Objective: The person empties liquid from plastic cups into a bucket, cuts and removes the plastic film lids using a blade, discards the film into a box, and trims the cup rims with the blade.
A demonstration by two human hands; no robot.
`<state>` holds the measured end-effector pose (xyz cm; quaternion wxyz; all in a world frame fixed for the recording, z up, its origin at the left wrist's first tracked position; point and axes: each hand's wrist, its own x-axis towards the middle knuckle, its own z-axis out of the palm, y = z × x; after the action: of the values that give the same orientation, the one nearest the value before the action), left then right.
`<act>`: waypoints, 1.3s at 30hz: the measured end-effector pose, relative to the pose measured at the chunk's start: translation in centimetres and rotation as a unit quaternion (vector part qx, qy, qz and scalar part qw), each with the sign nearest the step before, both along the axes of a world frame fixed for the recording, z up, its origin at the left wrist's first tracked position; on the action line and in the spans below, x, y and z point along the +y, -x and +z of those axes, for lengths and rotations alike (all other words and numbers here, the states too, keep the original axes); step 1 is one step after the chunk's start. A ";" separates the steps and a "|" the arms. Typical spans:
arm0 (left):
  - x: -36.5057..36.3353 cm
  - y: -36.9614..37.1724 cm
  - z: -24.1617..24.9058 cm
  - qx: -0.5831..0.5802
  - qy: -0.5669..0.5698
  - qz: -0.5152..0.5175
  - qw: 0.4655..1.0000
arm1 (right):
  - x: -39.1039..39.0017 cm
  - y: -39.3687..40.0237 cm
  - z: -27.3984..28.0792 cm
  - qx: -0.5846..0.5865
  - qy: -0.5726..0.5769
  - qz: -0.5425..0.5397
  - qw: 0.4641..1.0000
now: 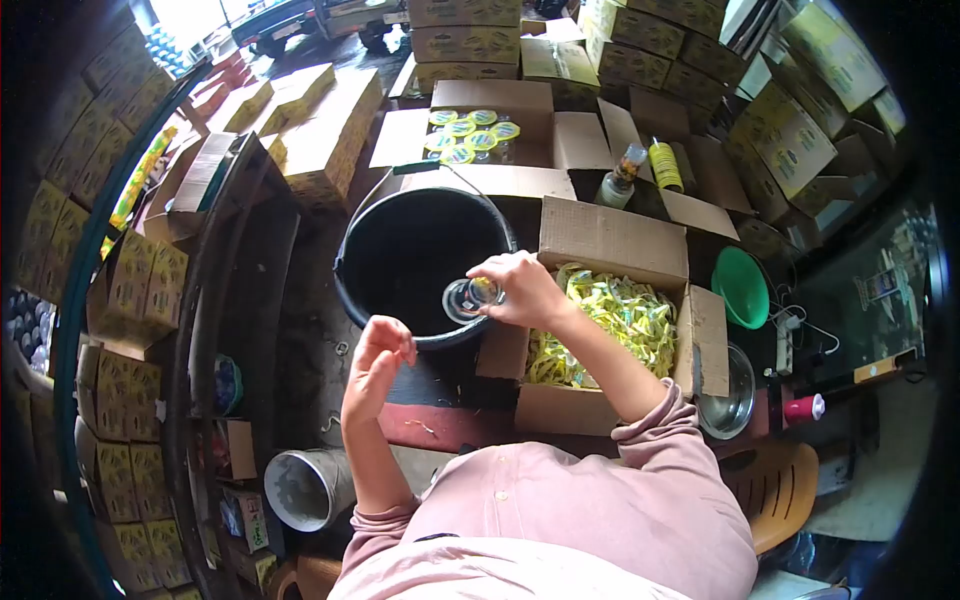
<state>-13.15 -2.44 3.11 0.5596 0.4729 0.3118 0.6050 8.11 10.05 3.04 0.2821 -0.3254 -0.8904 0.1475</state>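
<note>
My right hand (522, 288) is closed around a clear glass jar (461, 303), tilted over the near right rim of a large black bucket (488, 330). Part of the jar is hidden by my fingers. At the bucket's front left edge, my left hand (378, 366) is raised with its fingers loosely bent and nothing in it. To the right, beneath my right forearm, an open cardboard box (612, 232) holds a heap of yellow-and-white labels or wrappers (640, 325).
Behind the bucket, an open carton (492, 95) holds several jars with yellow lids (460, 127). A bottle (620, 180) and a yellow can (664, 165) stand beside it. A green bowl (741, 288) sits at right. Shelving (205, 330) lines the left.
</note>
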 end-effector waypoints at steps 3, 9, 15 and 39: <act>0.9 -0.8 3.5 -0.048 -0.087 -0.029 0.995 | -0.6 -0.1 -0.6 0.110 -0.033 -0.072 0.991; 2.6 -3.6 10.9 -0.162 -0.338 -0.151 0.915 | -0.6 -1.8 -0.4 0.249 0.080 -0.102 0.960; 4.8 -4.8 16.5 -0.119 -0.459 -0.365 0.801 | 8.9 -14.4 2.1 0.405 -0.097 -0.334 0.846; 11.0 -3.5 0.0 -0.173 -0.041 -0.016 0.984 | 25.6 -22.1 -8.2 0.147 0.096 -0.379 0.909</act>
<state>-9.69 8.57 3.12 0.5951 0.3883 0.1778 0.6809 30.23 35.65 -5.21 0.4118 -0.6382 -0.6304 0.1606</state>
